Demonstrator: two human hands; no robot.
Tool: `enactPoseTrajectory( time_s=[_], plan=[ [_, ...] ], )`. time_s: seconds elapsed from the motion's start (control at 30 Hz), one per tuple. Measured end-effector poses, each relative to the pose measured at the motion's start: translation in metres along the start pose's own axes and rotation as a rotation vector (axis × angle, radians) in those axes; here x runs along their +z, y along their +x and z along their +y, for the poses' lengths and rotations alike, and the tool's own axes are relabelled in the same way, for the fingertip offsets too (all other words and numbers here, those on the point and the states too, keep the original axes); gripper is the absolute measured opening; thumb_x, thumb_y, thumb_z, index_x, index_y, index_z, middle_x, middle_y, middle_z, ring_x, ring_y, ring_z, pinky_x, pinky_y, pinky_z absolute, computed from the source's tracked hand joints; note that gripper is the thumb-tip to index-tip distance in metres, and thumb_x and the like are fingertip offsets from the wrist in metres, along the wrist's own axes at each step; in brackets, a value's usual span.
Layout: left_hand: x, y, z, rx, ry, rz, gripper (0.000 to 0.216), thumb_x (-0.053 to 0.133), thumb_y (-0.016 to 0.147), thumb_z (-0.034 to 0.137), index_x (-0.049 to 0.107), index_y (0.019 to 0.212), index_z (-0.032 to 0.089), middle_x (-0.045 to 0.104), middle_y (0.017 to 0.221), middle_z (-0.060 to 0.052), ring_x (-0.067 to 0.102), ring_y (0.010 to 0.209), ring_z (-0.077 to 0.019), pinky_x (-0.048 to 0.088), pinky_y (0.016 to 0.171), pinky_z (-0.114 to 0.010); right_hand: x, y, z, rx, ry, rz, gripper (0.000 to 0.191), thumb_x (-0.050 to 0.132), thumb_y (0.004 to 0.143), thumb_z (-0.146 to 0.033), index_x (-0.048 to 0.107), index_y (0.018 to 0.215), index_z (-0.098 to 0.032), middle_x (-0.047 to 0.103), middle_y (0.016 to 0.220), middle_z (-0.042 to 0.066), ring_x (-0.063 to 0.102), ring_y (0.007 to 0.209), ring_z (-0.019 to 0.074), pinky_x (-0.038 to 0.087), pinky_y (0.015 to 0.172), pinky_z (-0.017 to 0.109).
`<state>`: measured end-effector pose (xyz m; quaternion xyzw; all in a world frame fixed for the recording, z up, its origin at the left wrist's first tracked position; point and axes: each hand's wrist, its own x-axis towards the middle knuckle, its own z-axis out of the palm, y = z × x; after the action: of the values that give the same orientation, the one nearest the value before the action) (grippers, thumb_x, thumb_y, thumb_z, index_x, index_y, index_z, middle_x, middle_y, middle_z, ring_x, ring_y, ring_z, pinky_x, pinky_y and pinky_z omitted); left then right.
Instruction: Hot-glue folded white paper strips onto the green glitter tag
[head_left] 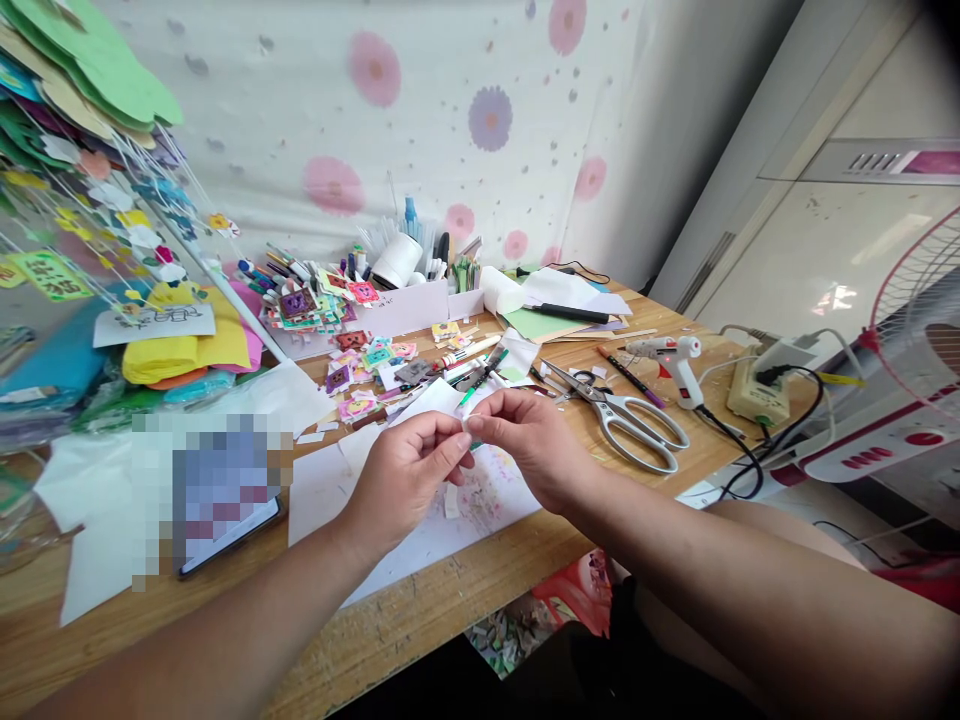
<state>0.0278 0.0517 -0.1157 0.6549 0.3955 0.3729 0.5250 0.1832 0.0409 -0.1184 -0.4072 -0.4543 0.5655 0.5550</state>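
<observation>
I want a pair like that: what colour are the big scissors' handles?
The big scissors' handles are silver-grey, best seen in the head view.

We sit at a wood-grained counter (409, 618), its front edge scuffed. Directly before us on it lies a large white paper sheet (322, 505), speckled with faint colour. To our right rest silver-handled scissors (600, 395), a dark marker (632, 378), a white hot-glue gun (679, 365) and a beige power strip (759, 392). Farther back we see a white cardboard box (394, 312) and scattered printed paper cutouts (379, 353); at our left, a smartphone (229, 530).
</observation>
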Motion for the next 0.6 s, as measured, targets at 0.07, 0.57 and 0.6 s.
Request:
enactPoseTrajectory(
  time_s=[0.07,0.57,0.6],
  plan=[
    [0.001,0.000,-0.001,0.007,0.017,0.014,0.013,0.059,0.084,0.029,0.063,0.079,0.018,0.064,0.068,0.001,0.059,0.059,-0.0114,0.050,0.056,-0.023,0.001,0.000,-0.001,0.000,0.029,0.009,0.025,0.078,0.063,-0.033,0.060,0.066,-0.017,0.060,0.064,-0.002,0.053,0.063,0.0126,0.042,0.067,0.030],
    [-0.002,0.003,0.002,-0.052,-0.140,0.087,0.020,0.062,0.081,0.029,0.059,0.065,0.018,0.060,0.060,0.002,0.054,0.053,-0.0089,0.043,0.052,-0.020,-0.063,0.004,-0.027,-0.166,-0.899,0.063,0.024,0.055,0.084,-0.041,0.063,0.088,-0.019,0.063,0.081,0.004,0.058,0.075,0.0188,0.044,0.071,0.032],
    [-0.002,0.004,0.003,-0.066,-0.190,0.094,0.020,0.062,0.081,0.029,0.059,0.064,0.018,0.060,0.060,0.003,0.053,0.053,-0.0084,0.042,0.051,-0.019,-0.081,0.002,-0.032,-0.160,-1.228,0.057,0.024,0.053,0.086,-0.038,0.065,0.094,-0.019,0.065,0.089,0.007,0.060,0.084,0.0218,0.044,0.078,0.034]
  ],
)
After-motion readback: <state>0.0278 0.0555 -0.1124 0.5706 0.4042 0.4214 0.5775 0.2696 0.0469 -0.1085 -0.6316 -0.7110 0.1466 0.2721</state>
